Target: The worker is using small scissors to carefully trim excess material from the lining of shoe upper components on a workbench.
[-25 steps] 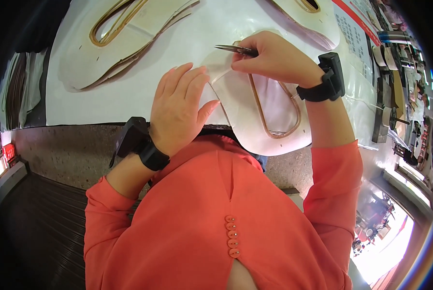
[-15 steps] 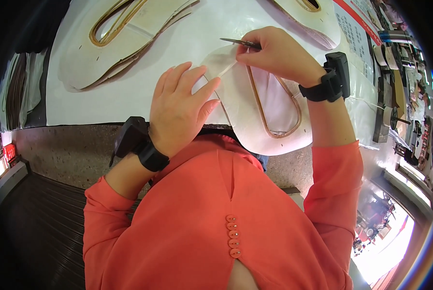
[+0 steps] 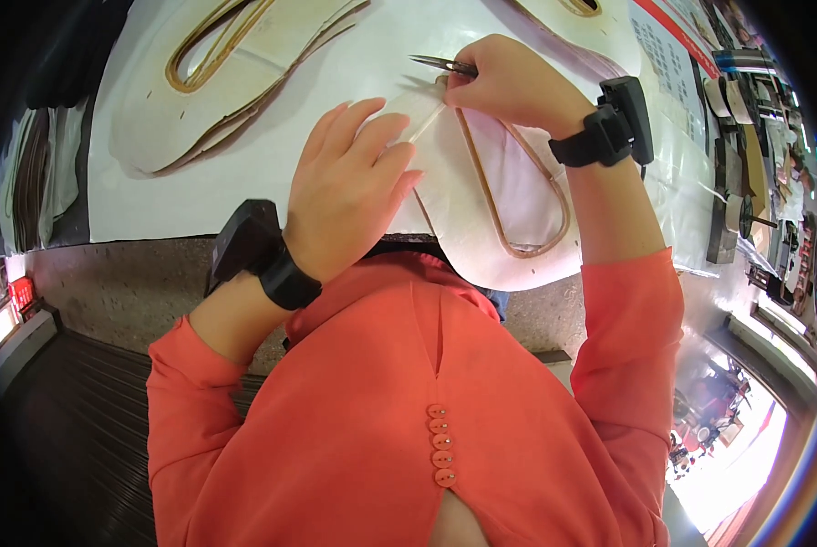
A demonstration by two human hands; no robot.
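A cream, flat, shoe-upper-like piece (image 3: pixel 463 239) with a long opening edged in brown (image 3: pixel 491 196) lies at the table's near edge. My left hand (image 3: pixel 349 187) rests palm down at its left side, fingers spread. My right hand (image 3: pixel 518 87) is closed above the piece's far end, gripping small dark thread snips (image 3: pixel 443 64) whose pointed blades stick out to the left. Between the hands runs a narrow pale strip (image 3: pixel 426 125) across the piece. Whether the right fingertips also pinch its end is hard to tell.
Similar cream pieces are stacked at the left (image 3: pixel 144 137), and more lie at the upper right (image 3: pixel 600 32). White sheeting (image 3: pixel 235 205) covers the table. Thread spools (image 3: pixel 735 105) stand along the right side, and dark and pale cloths (image 3: pixel 39 173) hang at the left.
My right hand has moved slightly away from me and to the left with the snips. The left hand has shifted a little farther from me, and the cream piece has moved slightly.
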